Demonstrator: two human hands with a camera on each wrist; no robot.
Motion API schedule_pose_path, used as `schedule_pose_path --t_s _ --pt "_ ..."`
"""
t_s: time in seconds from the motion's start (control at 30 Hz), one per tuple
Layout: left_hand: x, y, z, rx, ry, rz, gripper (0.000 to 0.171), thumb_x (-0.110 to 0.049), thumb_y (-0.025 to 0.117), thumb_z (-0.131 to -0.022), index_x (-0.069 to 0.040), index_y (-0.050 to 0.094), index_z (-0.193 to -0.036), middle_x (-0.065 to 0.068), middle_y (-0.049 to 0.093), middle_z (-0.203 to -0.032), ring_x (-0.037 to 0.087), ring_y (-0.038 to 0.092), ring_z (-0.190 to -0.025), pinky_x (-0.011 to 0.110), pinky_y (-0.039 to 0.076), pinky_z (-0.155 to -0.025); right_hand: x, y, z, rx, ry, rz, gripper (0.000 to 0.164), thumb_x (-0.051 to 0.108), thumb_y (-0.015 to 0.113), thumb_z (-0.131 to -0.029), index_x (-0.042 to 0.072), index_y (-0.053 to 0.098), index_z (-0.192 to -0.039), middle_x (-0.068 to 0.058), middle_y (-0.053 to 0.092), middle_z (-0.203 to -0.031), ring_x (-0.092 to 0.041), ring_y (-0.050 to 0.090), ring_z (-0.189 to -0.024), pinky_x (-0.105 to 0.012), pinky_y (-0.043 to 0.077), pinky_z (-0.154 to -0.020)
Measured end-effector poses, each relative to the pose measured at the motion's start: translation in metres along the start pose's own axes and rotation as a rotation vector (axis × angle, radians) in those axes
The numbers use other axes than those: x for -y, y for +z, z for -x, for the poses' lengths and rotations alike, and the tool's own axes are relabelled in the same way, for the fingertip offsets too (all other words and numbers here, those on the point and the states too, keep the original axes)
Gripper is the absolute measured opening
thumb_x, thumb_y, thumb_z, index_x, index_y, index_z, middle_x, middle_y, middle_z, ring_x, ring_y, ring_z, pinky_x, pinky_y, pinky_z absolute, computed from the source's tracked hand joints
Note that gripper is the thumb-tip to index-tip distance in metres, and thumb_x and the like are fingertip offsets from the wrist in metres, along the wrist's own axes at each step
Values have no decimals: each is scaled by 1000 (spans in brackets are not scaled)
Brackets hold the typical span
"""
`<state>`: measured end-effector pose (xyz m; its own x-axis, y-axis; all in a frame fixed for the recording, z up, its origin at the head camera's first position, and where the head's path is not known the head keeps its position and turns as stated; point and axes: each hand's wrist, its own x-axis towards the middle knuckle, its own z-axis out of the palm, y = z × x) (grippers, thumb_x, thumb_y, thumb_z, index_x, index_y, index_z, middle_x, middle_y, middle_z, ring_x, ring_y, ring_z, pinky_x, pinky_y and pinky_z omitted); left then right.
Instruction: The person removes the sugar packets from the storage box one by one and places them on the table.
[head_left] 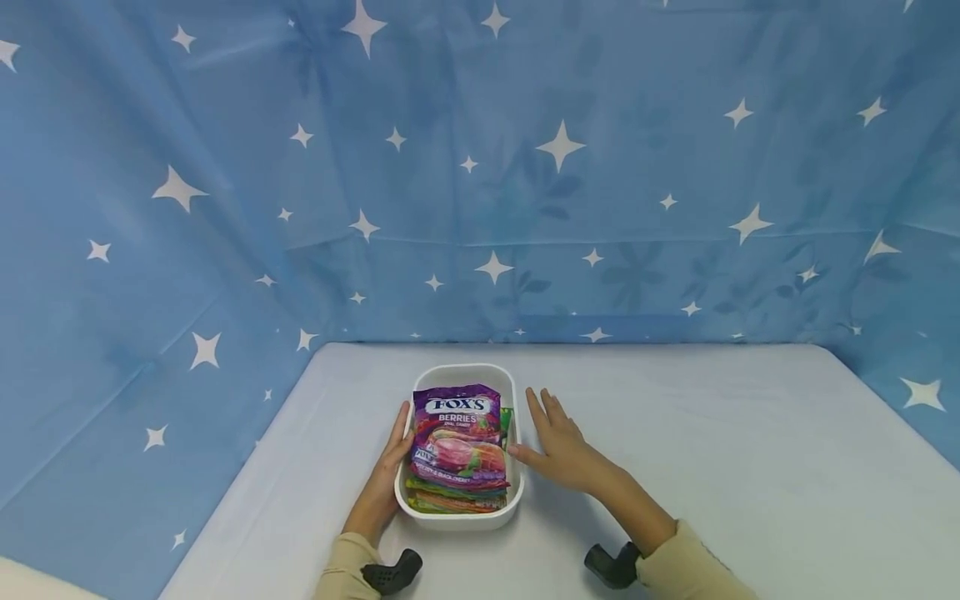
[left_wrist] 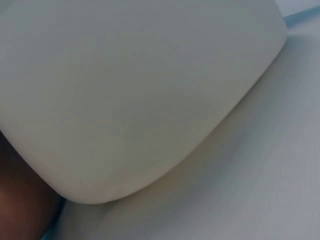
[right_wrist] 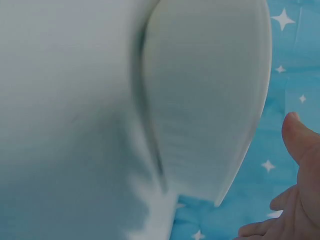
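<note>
A white rounded tub (head_left: 459,523) stands on the table, filled with candy bags. On top lies a purple Fox's Berries candy bag (head_left: 459,435), and beneath its lower end show green and orange packets (head_left: 453,503). My left hand (head_left: 384,479) rests along the tub's left side with fingers extended. In the left wrist view the tub's wall (left_wrist: 135,95) covers most of the picture. My right hand (head_left: 566,452) is spread beside the right rim, thumb towards it. The right wrist view shows this hand (right_wrist: 302,190) with a gap between it and the tub (right_wrist: 205,95).
A white-covered table (head_left: 712,450) extends to both sides of the tub. Behind and to the left hangs a blue cloth with white stars (head_left: 630,192). Black wrist devices (head_left: 393,573) sit near both sleeves.
</note>
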<state>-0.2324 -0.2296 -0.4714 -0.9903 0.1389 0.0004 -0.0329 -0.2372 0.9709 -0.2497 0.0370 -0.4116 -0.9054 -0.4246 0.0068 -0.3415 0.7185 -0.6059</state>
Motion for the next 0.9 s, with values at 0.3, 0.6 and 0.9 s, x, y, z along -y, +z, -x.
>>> schedule_pose_path --t_s 0.3,0.6,0.9 --pt "0 0 0 -22 -12 -72 58 -31 30 -99 -29 -3 -147 -4 -10 -155 25 -15 -141 54 -7 -111 19 4 -10 13 -48 -148 89 50 50 -88 9 -2 -147 -18 -4 -153 -36 -6 -140 -64 10 -106" --pt "1 -1 0 -38 -16 -81 57 -30 30 -99 -31 0 -147 -3 -9 -155 25 -15 -141 55 -9 -110 31 5 -18 50 -71 -259 87 44 49 -91 10 -8 -147 -16 -9 -153 -35 -10 -140 -67 9 -104" --pt "0 0 1 -45 -20 -89 58 -32 31 -99 -31 -1 -147 -5 -8 -155 25 -14 -141 54 -6 -111 42 5 -21 54 -91 -354 88 39 50 -92 9 -13 -145 -16 -9 -153 -37 -4 -140 -65 12 -104"
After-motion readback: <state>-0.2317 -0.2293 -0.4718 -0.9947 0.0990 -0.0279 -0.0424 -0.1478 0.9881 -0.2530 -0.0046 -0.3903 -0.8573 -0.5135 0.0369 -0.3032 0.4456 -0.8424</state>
